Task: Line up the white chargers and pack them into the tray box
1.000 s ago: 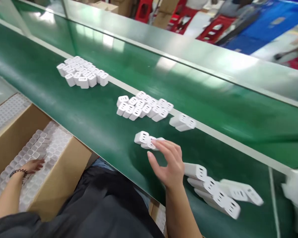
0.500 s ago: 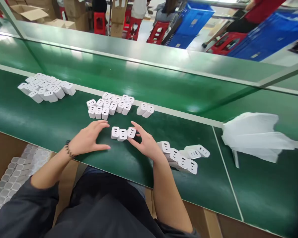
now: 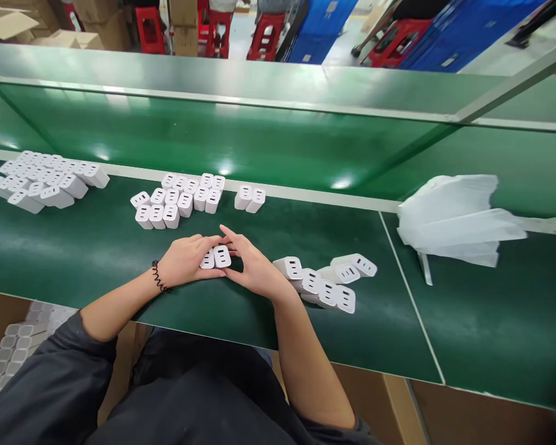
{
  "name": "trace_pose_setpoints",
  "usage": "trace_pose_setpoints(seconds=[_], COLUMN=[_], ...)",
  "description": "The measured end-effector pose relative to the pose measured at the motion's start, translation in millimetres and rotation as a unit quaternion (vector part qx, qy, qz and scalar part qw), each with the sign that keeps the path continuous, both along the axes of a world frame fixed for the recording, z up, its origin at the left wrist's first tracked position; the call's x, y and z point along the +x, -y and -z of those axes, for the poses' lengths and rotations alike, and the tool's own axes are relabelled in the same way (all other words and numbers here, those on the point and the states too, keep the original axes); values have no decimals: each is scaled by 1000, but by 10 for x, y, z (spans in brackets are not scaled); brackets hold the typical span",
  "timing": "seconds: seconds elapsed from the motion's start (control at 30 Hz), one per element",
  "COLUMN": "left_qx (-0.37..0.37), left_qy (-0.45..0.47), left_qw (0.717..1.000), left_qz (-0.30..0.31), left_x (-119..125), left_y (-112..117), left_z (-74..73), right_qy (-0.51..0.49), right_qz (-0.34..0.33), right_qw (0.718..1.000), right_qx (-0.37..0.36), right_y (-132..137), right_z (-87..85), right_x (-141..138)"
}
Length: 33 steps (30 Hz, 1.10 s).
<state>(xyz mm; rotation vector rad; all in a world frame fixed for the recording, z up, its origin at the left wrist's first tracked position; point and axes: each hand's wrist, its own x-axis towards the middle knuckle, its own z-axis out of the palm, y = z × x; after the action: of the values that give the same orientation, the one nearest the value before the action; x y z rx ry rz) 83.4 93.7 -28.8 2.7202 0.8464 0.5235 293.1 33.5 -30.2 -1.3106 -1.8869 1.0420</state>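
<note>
Two white USB chargers [image 3: 222, 256] show upright between my hands, their port faces up; part of the row is hidden by my fingers. My left hand [image 3: 185, 262] is closed around the left side, thumb in front and fingers behind. My right hand [image 3: 254, 267] curves around the right side, its fingertips meeting those of the left. Just beyond stands a cluster of upright chargers [image 3: 171, 196], with a pair of chargers [image 3: 250, 198] to its right. Beside my right wrist, several chargers [image 3: 327, 290] lean or lie in a loose group.
A larger block of chargers [image 3: 46, 176] stands at the far left of the green worktop [image 3: 120, 247]. White plastic bags [image 3: 454, 219] lie at the right, past a white line. Below the left edge, a carton holds rows of clear-topped white pieces [image 3: 9, 352]. A low green partition [image 3: 167, 127] runs behind.
Both hands have come together and closed around the small row of chargers, my left hand moving right onto it. The camera view has shifted, so the surroundings appear further left.
</note>
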Motion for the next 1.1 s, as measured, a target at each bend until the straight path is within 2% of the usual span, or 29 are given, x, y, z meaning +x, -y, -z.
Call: trace_pose_setpoints(seconds=[0.1,0.2,0.37,0.47,0.57,0.67,0.77,0.87,1.0,1.1], left_qx=[51,76,91,87,48,-32,-154,-235,-248,-222], left_qy=[32,56,99,93,69,88,118,92,33,42], left_qw=[998,995,990,991,996,995,978,961,961,968], left_qz=[10,24,39,38,32,46,77,112,115,109], left_x=[7,0,-22,-27,-20,-26,-101,-247,-389,-347], left_y=[8,5,-8,-8,10,16,-39,-151,-255,-234], left_z=[63,60,7,20,37,-2,-96,-190,-233,-190], right_qy=[23,33,35,59,92,101,101,105,109,106], right_qz=[-6,-11,-18,-24,-27,-28,-25,-28,-26,-18], right_qw=[1000,999,999,998,995,994,995,994,994,994], right_qx=[-3,-1,18,23,27,25,13,-3,4,15], right_y=[16,33,52,46,29,19,22,32,42,42], right_z=[-17,-54,-95,-78,-40,-21,-37,-65,-79,-75], right_x=[-10,-3,22,10,-12,-23,-18,-4,8,2])
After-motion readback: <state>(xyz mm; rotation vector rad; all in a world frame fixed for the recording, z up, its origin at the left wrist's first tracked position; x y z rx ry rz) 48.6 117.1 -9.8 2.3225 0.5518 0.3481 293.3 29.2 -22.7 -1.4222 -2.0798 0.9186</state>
